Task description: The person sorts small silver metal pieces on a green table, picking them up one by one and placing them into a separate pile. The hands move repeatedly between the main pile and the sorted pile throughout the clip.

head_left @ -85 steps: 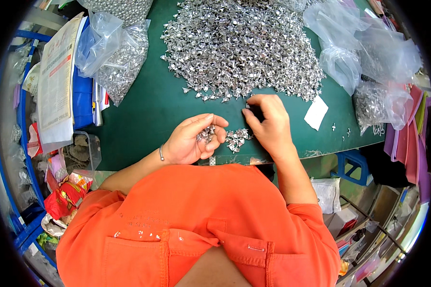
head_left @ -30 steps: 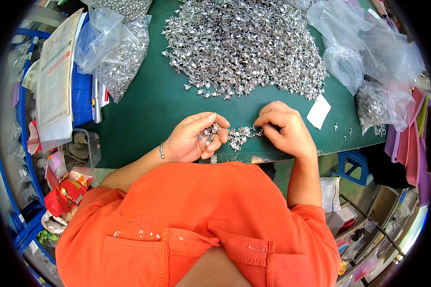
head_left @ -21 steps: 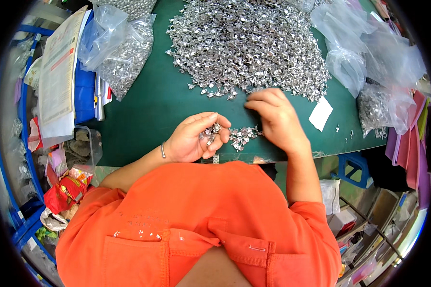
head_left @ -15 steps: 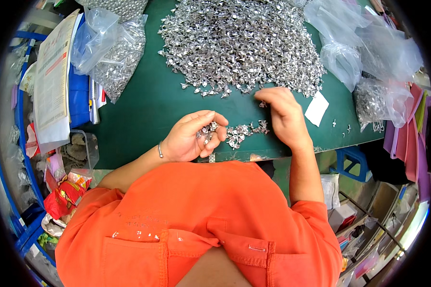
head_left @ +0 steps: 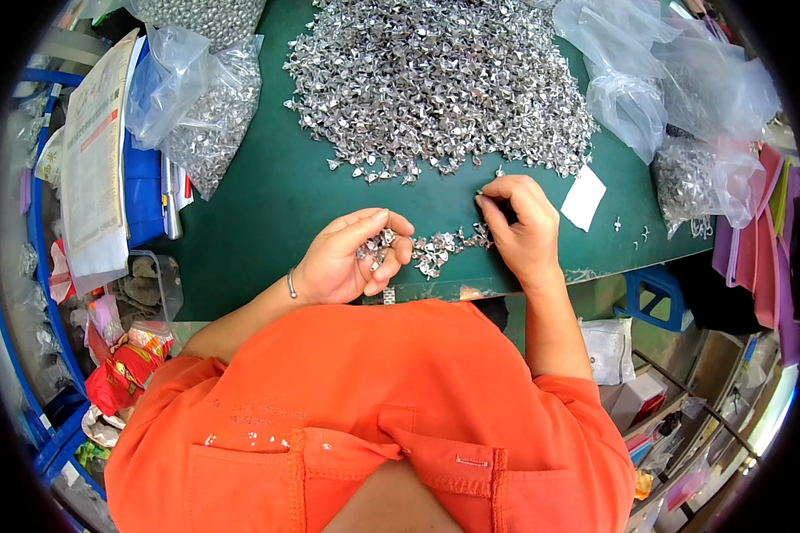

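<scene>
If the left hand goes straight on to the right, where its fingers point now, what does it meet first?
Most likely the small cluster of silver metal pieces on the green table, close beside the left hand; the hand's height is unclear.

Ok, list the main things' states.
Left hand: cupped, holding metal pieces
Right hand: thumb and forefinger close together
Large metal heap: loose, spread out
Small heap: loose, between the hands
Left bag: holding pieces, crumpled
Right bag: holding metal pieces
White paper: lying flat
Bracelet: around left wrist
</scene>
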`<act>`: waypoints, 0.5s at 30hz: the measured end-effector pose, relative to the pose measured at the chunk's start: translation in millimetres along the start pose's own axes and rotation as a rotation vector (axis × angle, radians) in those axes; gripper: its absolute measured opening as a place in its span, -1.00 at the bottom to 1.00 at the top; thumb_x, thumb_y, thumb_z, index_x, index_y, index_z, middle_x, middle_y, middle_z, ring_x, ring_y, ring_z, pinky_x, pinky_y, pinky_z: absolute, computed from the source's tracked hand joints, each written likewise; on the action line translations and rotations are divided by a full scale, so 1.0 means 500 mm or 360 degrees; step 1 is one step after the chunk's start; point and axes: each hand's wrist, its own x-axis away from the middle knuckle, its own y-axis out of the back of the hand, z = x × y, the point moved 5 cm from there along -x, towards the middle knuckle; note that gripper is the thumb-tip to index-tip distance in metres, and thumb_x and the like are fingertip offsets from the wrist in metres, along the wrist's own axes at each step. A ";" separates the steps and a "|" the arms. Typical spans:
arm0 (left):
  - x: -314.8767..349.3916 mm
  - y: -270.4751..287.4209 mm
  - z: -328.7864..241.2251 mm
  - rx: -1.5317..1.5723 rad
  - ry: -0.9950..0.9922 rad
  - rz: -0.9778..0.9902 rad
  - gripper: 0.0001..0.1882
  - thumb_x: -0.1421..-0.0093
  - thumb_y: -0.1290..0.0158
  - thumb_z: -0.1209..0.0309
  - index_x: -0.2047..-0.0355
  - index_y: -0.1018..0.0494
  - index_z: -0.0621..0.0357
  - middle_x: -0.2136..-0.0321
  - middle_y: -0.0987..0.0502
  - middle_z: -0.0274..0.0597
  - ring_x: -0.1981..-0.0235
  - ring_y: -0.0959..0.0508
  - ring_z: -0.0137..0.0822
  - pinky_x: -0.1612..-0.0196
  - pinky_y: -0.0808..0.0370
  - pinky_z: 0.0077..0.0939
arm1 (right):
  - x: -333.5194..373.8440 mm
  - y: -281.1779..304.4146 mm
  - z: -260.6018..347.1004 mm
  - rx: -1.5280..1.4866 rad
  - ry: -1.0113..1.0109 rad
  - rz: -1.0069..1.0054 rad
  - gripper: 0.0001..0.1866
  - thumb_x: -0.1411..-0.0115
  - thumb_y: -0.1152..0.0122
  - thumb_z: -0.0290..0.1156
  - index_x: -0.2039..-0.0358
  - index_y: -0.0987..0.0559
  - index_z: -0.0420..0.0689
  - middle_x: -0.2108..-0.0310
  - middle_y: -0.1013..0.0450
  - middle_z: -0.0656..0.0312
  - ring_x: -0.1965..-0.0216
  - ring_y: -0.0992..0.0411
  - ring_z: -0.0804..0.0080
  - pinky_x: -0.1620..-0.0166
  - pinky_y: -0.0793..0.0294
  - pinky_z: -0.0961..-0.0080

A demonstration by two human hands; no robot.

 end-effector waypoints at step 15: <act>0.001 0.000 0.001 0.0003 -0.0003 0.0022 -0.64 -0.49 0.26 0.25 0.11 -0.44 0.28 0.35 -0.54 -0.06 0.57 -0.37 -0.50 0.67 -0.34 -0.64 | -0.006 -0.002 0.011 -0.0061 0.0196 0.0249 -0.78 0.05 -0.34 -0.72 0.37 -0.57 -0.19 0.32 -0.54 0.18 0.27 -0.49 0.19 0.23 -0.50 0.41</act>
